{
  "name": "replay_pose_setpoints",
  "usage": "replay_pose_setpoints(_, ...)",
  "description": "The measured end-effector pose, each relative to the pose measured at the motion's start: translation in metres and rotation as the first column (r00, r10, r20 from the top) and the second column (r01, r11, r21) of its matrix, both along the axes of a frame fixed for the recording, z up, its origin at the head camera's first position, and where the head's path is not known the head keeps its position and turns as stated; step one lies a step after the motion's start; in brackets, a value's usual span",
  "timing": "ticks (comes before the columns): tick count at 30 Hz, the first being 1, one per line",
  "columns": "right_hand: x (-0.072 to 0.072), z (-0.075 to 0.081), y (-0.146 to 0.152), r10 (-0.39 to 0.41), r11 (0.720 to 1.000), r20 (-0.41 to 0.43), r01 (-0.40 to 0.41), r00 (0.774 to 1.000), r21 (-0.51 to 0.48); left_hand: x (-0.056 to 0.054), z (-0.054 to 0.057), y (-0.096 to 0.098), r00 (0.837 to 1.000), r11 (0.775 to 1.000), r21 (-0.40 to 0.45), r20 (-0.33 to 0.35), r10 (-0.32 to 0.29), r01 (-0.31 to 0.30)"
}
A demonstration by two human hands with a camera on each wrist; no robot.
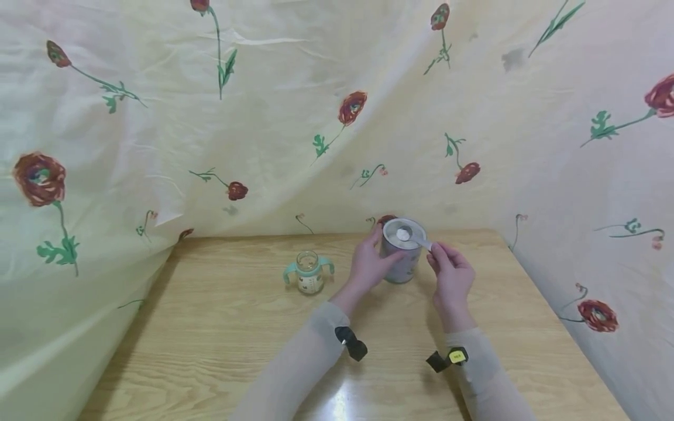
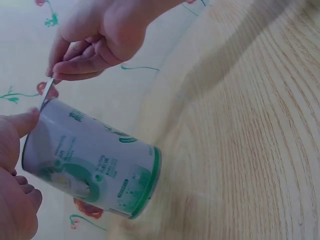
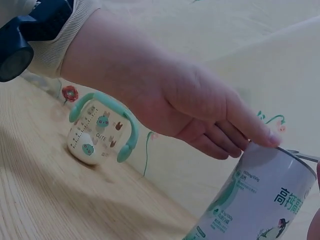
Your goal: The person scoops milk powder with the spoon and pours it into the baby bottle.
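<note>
The tin [image 1: 402, 263] is near the back of the wooden table [image 1: 221, 339], mouth up; whether its base sits quite flat cannot be told. The person's left hand [image 1: 368, 263] grips it from the side, thumb against the rim and fingers bent in beside the wall. The right hand [image 1: 454, 275] is closed in a pinch on the far end of the spoon's handle, with the spoon [image 1: 420, 240] reaching over the tin's mouth and white powder [image 1: 403, 234] in its bowl. The tin looks stiff and smooth, so it may slip or turn under a light touch; a wide grip below the rim should steady it best, though its weight depends on a fill level that is hard to judge. The spoon seems light and rigid, best held by the handle's end and kept level, since loose powder would spill easily. A two-handled bottle [image 1: 310, 280] stands apart, beyond the left hand.
</note>
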State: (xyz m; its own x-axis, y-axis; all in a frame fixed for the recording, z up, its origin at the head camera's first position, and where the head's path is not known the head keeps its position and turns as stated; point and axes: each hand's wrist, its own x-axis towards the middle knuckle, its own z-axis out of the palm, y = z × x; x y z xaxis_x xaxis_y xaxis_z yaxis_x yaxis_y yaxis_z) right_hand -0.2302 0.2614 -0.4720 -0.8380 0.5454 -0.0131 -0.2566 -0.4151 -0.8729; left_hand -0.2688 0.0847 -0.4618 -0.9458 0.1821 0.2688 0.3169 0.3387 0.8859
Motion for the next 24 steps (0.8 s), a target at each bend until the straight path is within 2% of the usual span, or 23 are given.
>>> replay_pose_setpoints(3, 0.002, 0.002, -0.001, 0.0, 1.0, 0.002, 0.0, 1.0, -0.016, 0.004, 0.001, -0.008, 1.0, 0.999, 0.036, 0.006, 0.008, -0.008)
replay_pose_setpoints(7, 0.003, 0.005, -0.003, 0.004, 0.998, -0.001, -0.004, 1.0, -0.057, 0.008, 0.001, -0.024, 0.999, 0.99, 0.138, 0.04, 0.009, -0.014)
replay_pose_setpoints(10, 0.004, 0.009, -0.005, 0.012, 0.997, 0.0, -0.012, 1.0, -0.079, 0.014, 0.004, -0.04, 0.999, 0.972, 0.232, 0.028, -0.033, 0.026)
replay_pose_setpoints(13, 0.006, 0.012, -0.008, 0.017, 0.995, 0.001, -0.017, 1.0, -0.099, 0.021, 0.006, -0.061, 0.996, 0.957, 0.279, -0.012, -0.085, 0.085)
replay_pose_setpoints(16, 0.008, 0.016, -0.012, 0.027, 0.993, -0.01, -0.028, 1.0, -0.117, 0.026, 0.01, -0.082, 0.994, 0.961, 0.252, -0.059, -0.097, 0.109)
replay_pose_setpoints(21, 0.012, 0.021, -0.02, 0.077, 0.984, -0.041, -0.082, 0.996, -0.16, 0.029, 0.013, -0.114, 0.993, 0.978, 0.196, -0.105, -0.048, 0.068)
replay_pose_setpoints(24, 0.013, 0.024, -0.024, 0.108, 0.974, -0.05, -0.116, 0.993, -0.196, 0.028, 0.012, -0.132, 0.989, 0.976, 0.202, -0.14, -0.054, 0.081)
